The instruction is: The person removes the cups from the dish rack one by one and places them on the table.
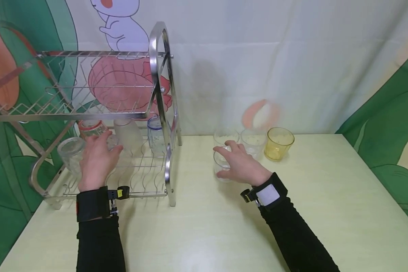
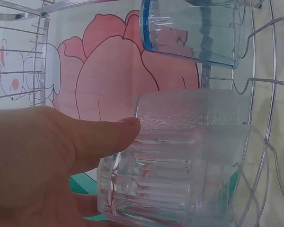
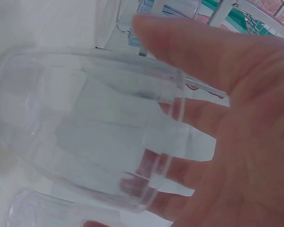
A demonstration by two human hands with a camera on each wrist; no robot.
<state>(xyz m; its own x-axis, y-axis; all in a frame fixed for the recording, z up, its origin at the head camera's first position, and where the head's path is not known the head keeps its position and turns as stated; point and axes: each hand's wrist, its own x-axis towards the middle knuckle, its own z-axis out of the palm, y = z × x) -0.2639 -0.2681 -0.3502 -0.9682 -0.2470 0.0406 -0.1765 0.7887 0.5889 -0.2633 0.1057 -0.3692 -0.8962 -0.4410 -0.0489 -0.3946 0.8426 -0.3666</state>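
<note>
My left hand (image 1: 98, 158) reaches into the lower tier of a metal dish rack (image 1: 170, 162). Its fingers and straight thumb lie loosely about the upper end of a clear ribbed glass (image 2: 165, 179); firm contact does not show. Beside that glass stand a frosted glass (image 1: 127, 136) and a blue-tinted glass (image 1: 156, 136). On the table, my right hand (image 1: 243, 166) is spread about the rim of a clear glass (image 3: 85, 123). The thumb stands apart from the glass wall, and some fingers show through or behind it.
A red-rimmed glass (image 1: 88, 126) and another clear glass (image 1: 70, 151) stand left in the rack. Behind my right hand are two clear glasses, one (image 1: 226, 135) left of the other (image 1: 253, 141), and a yellow glass (image 1: 278, 143). The rack's upper tier (image 1: 105, 113) overhangs the lower one.
</note>
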